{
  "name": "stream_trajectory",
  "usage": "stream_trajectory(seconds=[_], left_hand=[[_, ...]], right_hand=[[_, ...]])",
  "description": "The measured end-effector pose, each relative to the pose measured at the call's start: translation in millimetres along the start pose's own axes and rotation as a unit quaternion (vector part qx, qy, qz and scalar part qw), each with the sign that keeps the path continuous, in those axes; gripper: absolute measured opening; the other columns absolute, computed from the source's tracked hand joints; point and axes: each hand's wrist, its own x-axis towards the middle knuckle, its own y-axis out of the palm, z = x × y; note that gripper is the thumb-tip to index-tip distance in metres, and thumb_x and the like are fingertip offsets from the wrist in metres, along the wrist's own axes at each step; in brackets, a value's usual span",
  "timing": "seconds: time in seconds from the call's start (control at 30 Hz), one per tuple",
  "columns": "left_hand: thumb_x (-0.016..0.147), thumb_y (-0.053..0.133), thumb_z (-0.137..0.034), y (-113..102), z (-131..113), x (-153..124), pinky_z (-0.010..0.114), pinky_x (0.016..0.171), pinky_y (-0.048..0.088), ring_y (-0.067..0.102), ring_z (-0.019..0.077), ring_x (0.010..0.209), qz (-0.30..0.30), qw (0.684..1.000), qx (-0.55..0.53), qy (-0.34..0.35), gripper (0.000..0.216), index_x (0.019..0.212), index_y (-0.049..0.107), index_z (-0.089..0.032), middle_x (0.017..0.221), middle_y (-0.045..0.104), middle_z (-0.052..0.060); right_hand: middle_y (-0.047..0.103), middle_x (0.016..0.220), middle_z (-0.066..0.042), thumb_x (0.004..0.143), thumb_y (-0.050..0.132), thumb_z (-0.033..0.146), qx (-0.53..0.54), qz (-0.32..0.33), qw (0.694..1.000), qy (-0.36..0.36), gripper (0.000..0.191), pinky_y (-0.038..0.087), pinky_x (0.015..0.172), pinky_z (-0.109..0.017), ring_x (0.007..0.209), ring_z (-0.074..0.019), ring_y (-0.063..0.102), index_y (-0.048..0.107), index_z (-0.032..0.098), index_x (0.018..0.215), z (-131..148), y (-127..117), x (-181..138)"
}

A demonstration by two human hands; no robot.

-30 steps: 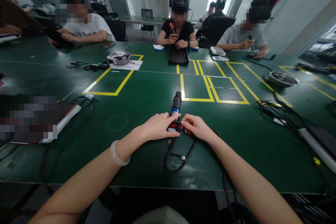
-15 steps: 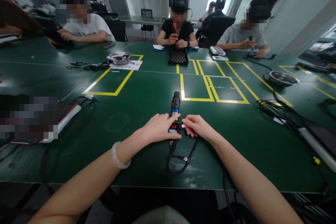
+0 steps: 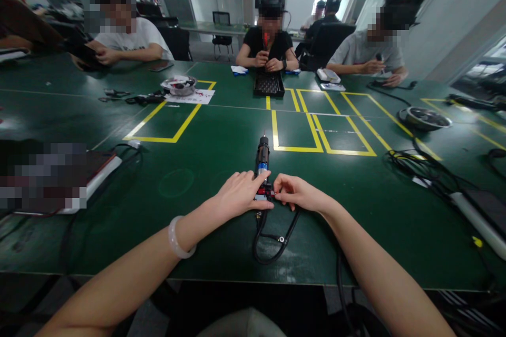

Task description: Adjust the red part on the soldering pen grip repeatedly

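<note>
A dark, rod-shaped corded tool [image 3: 263,154] with a thin tip, a blue band and red parts lies on the green table, tip pointing away from me. It looks like an electric screwdriver. My left hand [image 3: 240,189] is wrapped over its near end from the left, the thumb towards me. At the tool's right side, my right hand [image 3: 293,190] pinches a small red piece [image 3: 275,194]; its exact kind is too small to make out. A black cable [image 3: 265,261] loops out from the near end of the tool.
Yellow tape rectangles [image 3: 297,149] mark the table [image 3: 213,142]. A metal bowl [image 3: 425,118] and coiled cables [image 3: 411,163] lie to the right, another bowl [image 3: 178,85] at the far left. Across the table, a person handles a black tray [image 3: 269,86]. More people sit beside them.
My right hand has turned slightly and its fingers have shifted at the small red piece. The tool's tip has swung a little to the left. My left hand stays on the tool.
</note>
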Motion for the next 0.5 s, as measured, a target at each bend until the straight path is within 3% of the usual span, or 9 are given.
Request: stream_trajectory(seconds=[0.3, 0.5], left_hand=[[0.083, 0.044, -0.076, 4.4, 2.4, -2.8, 0.036, 0.082, 0.042, 0.061, 0.0298, 0.1, -0.016, 1.0, -0.004, -0.005, 0.089, 0.15, 0.032, -0.02, 0.113, 0.062, 0.015], [0.083, 0.046, -0.075, 3.9, 2.6, -3.2, 0.037, 0.082, 0.043, 0.061, 0.0303, 0.1, -0.014, 1.0, -0.011, -0.005, 0.088, 0.15, 0.031, -0.02, 0.114, 0.061, 0.015]], right_hand=[[0.054, 0.063, 0.004, 0.083, 0.068, 0.036, -0.092, -0.039, 0.995, 0.007, 0.024, 0.044, 0.038, -0.017, 0.051, -0.009, 0.051, 0.055, 0.017, 0.091, -4.8, -0.6, 0.4], [0.052, 0.064, 0.005, 0.086, 0.064, 0.033, -0.114, -0.031, 0.993, -0.019, 0.02, 0.042, 0.045, -0.019, 0.054, -0.0097, 0.049, 0.056, 0.017, 0.094, -2.6, 1.4, 1.3]])
